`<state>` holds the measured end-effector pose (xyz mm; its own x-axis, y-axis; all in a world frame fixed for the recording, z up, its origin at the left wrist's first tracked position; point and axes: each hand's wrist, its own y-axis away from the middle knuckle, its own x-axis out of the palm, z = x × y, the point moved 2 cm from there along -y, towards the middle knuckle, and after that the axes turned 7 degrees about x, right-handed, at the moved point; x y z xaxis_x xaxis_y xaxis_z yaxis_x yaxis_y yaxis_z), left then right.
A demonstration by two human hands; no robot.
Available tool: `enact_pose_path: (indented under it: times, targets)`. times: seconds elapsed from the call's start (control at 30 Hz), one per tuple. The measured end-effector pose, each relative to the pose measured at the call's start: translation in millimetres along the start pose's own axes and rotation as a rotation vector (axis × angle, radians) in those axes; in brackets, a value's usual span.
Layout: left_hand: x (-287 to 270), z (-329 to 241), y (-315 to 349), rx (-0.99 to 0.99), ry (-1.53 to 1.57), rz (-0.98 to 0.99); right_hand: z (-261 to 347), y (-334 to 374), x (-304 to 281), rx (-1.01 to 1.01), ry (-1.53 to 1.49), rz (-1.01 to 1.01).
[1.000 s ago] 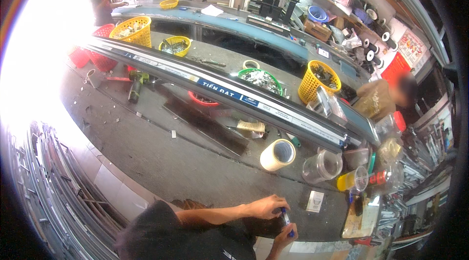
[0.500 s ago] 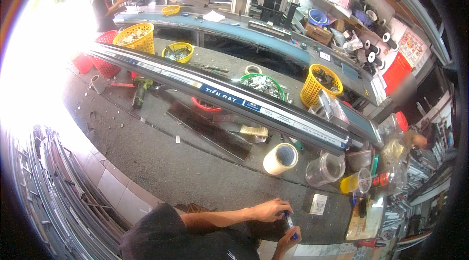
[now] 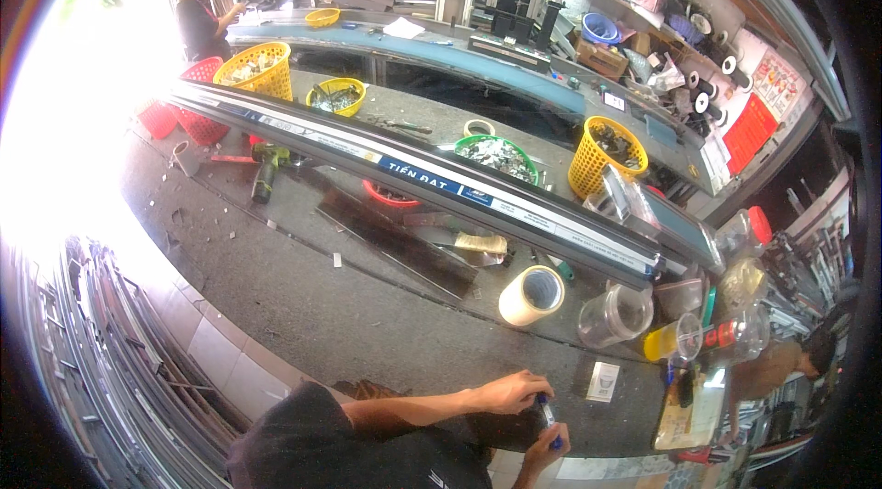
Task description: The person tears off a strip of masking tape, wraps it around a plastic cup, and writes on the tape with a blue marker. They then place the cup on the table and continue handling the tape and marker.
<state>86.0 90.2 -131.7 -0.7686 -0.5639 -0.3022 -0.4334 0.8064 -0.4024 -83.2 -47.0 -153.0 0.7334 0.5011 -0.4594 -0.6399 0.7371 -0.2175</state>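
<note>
Near the front edge of the workbench (image 3: 404, 333), I have a short blue-and-white marker-like stick (image 3: 548, 414) between my hands. The fingers of my left hand (image 3: 516, 393) are closed around its upper end. Its lower blue end sits in the closed fingers of my right hand (image 3: 548, 449). A small white box (image 3: 603, 382) lies just right of my hands. Beyond them stands a cream tape roll (image 3: 531, 295), with a clear plastic jar (image 3: 616, 315) to its right.
A long dark profile with a printed film strip (image 3: 413, 179) spans the bench. Around it are a yellow basket (image 3: 262, 68), a green basket (image 3: 496, 158) and a cordless drill (image 3: 265, 172). One person (image 3: 195, 25) stands at back left; another (image 3: 776, 370) is at the right.
My hands keep hold of the stick almost unmoved. At the right, a person has come further into view beside the bench. The person at back left has shifted an arm.
</note>
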Motion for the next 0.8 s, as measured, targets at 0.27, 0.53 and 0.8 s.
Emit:
enact_pose_path:
  times: [0.27,0.53,0.8]
  targets:
    - [-2.5,-2.8,-1.6,-0.021,-0.004,0.051,0.2,0.1,-0.9,-0.032,0.015,-0.017]
    - [-7.5,-10.9,-2.8,0.045,-0.027,0.027,-4.1,0.9,-1.4,-0.010,-0.063,-0.007]
    - [-0.6,0.1,0.8,0.030,-0.014,0.023,-17.2,2.3,-2.2,-0.028,-0.097,-0.004]
